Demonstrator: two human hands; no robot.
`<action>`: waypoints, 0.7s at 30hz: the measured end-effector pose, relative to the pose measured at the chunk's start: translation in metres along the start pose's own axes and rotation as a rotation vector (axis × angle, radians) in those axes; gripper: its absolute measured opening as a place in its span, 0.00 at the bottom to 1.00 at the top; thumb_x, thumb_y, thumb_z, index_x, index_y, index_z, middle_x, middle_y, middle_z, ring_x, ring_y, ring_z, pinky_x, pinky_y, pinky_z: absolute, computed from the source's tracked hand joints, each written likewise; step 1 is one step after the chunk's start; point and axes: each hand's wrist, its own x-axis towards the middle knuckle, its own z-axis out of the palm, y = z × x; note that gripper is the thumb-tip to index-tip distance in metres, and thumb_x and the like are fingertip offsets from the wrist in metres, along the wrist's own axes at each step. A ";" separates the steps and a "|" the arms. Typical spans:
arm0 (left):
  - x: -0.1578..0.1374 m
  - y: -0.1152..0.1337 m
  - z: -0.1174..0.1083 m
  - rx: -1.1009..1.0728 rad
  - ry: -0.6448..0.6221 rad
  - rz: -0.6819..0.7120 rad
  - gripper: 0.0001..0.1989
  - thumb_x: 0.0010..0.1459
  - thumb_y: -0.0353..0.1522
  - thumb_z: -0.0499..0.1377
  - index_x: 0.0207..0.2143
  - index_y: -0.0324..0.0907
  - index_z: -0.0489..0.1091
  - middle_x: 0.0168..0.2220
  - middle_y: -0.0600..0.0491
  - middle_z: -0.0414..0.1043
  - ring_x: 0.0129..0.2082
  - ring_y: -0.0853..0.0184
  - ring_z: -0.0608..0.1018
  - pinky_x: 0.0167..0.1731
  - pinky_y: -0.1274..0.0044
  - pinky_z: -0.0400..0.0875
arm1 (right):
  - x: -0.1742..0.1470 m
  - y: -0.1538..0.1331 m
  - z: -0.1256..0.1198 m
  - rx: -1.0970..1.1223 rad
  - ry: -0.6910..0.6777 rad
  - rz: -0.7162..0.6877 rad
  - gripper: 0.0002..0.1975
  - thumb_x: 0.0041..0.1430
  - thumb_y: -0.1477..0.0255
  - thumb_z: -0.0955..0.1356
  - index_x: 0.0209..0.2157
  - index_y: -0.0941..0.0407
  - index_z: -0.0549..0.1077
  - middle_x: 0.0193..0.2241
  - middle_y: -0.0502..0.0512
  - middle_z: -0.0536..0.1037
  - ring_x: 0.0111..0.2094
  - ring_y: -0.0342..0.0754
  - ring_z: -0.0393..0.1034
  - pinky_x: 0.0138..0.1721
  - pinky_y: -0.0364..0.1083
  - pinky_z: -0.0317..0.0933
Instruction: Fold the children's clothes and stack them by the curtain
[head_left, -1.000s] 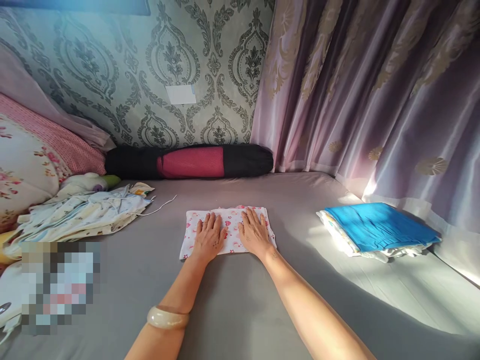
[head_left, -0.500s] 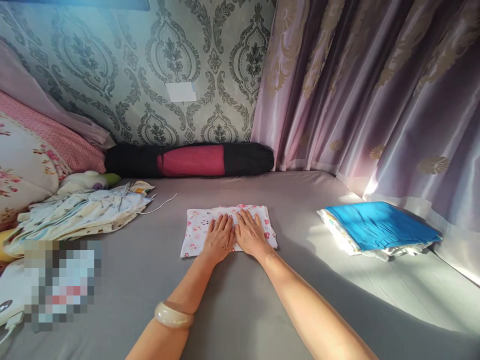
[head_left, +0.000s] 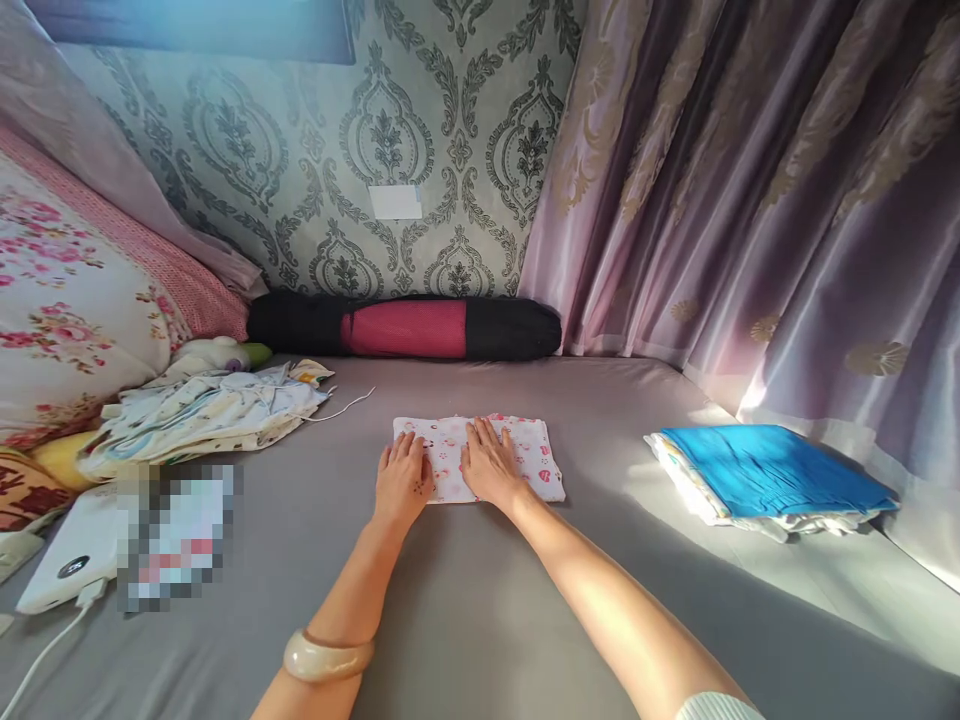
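A folded white cloth (head_left: 534,440) with pink and red prints lies flat on the grey bed sheet (head_left: 480,600) in front of me. My left hand (head_left: 406,478) rests over its left edge, fingers pointing forward and a pale bangle on that wrist. Flat on the middle of the cloth lies my right hand (head_left: 491,462), its fingers stretched out. Neither hand grips anything. The cloth's left side is partly covered by my left hand.
To the right sits a folded stack with a blue cloth (head_left: 772,465) on top. At left are a pile of light patterned clothes (head_left: 217,415), a white power bank (head_left: 86,550) with a cable, and a floral pillow (head_left: 67,290). A black and red roll (head_left: 405,328) lies along the wall.
My left hand has slid left, from the middle of the cloth to its left edge. The right hand remains flat on the cloth. The camera view has tilted up and shifted left.
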 end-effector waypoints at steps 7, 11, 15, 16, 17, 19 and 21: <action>-0.004 -0.020 0.009 -0.241 0.098 -0.025 0.16 0.61 0.29 0.47 0.48 0.39 0.68 0.54 0.40 0.68 0.55 0.56 0.70 0.53 0.63 0.65 | 0.007 -0.013 0.023 -0.014 0.089 0.042 0.28 0.67 0.64 0.52 0.62 0.64 0.57 0.64 0.66 0.54 0.65 0.55 0.44 0.63 0.60 0.37; 0.006 -0.021 0.009 -0.501 0.150 -0.121 0.14 0.57 0.31 0.51 0.44 0.40 0.70 0.47 0.42 0.73 0.47 0.57 0.75 0.48 0.64 0.69 | 0.007 -0.012 0.025 -0.019 0.096 0.042 0.27 0.67 0.64 0.52 0.62 0.63 0.57 0.64 0.65 0.55 0.65 0.55 0.44 0.63 0.60 0.37; 0.011 -0.028 0.003 -0.638 0.155 -0.328 0.14 0.55 0.34 0.53 0.41 0.42 0.72 0.38 0.46 0.75 0.38 0.60 0.77 0.40 0.68 0.72 | 0.007 -0.011 0.026 -0.011 0.094 0.044 0.27 0.67 0.64 0.52 0.62 0.62 0.57 0.64 0.64 0.55 0.65 0.54 0.43 0.63 0.59 0.36; 0.012 -0.030 0.002 -0.690 0.155 -0.397 0.14 0.54 0.35 0.54 0.40 0.42 0.73 0.37 0.47 0.76 0.36 0.61 0.77 0.38 0.70 0.72 | 0.007 -0.010 0.026 -0.008 0.091 0.043 0.27 0.67 0.64 0.52 0.62 0.63 0.57 0.64 0.64 0.55 0.65 0.54 0.43 0.63 0.59 0.36; 0.012 -0.033 0.001 -0.748 0.160 -0.459 0.14 0.53 0.36 0.55 0.40 0.42 0.73 0.37 0.47 0.76 0.34 0.61 0.77 0.36 0.71 0.71 | 0.007 -0.010 0.026 -0.005 0.087 0.043 0.27 0.67 0.64 0.52 0.62 0.63 0.57 0.64 0.64 0.55 0.65 0.55 0.43 0.63 0.60 0.36; 0.013 -0.038 0.001 -0.856 0.187 -0.537 0.14 0.51 0.38 0.55 0.38 0.41 0.73 0.35 0.47 0.76 0.33 0.62 0.76 0.35 0.72 0.71 | 0.008 -0.011 0.025 -0.002 0.079 0.052 0.27 0.67 0.64 0.52 0.62 0.63 0.57 0.64 0.65 0.54 0.65 0.56 0.43 0.63 0.60 0.37; 0.014 -0.041 0.000 -0.947 0.221 -0.587 0.14 0.49 0.38 0.56 0.36 0.40 0.73 0.32 0.47 0.75 0.32 0.62 0.76 0.34 0.73 0.70 | 0.011 -0.015 0.024 0.000 0.075 0.058 0.27 0.67 0.64 0.52 0.62 0.63 0.57 0.64 0.65 0.54 0.65 0.57 0.43 0.63 0.61 0.37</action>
